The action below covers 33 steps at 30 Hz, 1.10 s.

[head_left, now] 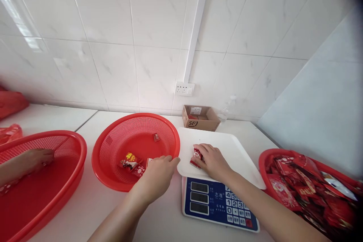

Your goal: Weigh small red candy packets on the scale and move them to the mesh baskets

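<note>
My right hand point(212, 160) rests on the white scale tray point(227, 147), its fingers closed around a small red-and-white snack packet point(196, 157). My left hand point(160, 176) is at the right rim of a round red plastic basket point(109, 140). Its fingers are curled together, with the thumb and anything in their grip hidden. Inside that basket lie a red-and-yellow packet point(130, 161), a red packet with white spots point(138, 171) and a small red packet point(156, 137). Below the tray shows the scale's blue keypad panel point(218, 204).
Another person's hand point(42, 157) reaches into a second red basket point(81, 151) at left. A red basket point(263, 159) heaped with red packets point(309, 185) stands at right. Behind the scale are a cardboard box point(202, 123) and a clear bottle point(227, 109), near the tiled wall.
</note>
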Each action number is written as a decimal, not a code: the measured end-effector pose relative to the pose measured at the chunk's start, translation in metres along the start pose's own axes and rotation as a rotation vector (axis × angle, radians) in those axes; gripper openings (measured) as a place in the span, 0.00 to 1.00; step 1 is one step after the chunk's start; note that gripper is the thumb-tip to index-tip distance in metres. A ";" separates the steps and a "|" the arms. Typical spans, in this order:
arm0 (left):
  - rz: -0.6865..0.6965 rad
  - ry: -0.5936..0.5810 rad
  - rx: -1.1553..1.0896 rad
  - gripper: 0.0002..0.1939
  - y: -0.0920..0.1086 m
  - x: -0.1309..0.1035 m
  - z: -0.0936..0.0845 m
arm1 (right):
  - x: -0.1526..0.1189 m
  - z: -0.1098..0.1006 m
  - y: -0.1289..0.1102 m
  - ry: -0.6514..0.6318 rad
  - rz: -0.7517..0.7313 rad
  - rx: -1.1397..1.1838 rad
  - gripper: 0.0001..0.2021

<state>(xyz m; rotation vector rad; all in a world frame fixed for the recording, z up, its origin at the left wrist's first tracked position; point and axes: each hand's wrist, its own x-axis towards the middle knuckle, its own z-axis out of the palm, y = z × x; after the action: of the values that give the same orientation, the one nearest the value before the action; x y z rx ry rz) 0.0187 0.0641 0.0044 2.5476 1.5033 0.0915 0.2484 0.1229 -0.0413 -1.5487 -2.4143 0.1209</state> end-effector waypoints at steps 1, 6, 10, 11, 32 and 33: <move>-0.002 0.000 -0.015 0.17 0.000 0.000 0.000 | 0.001 0.000 0.000 0.006 -0.002 0.003 0.23; -0.019 -0.017 -0.037 0.18 0.001 -0.001 0.000 | 0.005 0.000 0.002 0.012 0.034 0.023 0.20; -0.003 -0.012 -0.038 0.19 0.001 -0.003 -0.001 | 0.011 -0.004 0.006 0.039 0.087 0.027 0.17; -0.003 -0.013 -0.039 0.19 0.001 -0.003 -0.001 | 0.014 -0.007 0.006 0.066 0.122 0.048 0.16; 0.054 0.011 0.032 0.19 0.001 -0.002 -0.002 | 0.011 -0.013 -0.009 -0.073 0.192 0.030 0.28; 0.050 0.005 0.023 0.19 0.000 -0.002 -0.001 | 0.002 -0.013 0.000 -0.106 0.248 -0.030 0.29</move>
<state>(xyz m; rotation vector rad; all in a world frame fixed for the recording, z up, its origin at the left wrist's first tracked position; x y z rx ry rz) 0.0178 0.0628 0.0056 2.6059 1.4507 0.0878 0.2511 0.1238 -0.0287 -1.8958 -2.2990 0.2210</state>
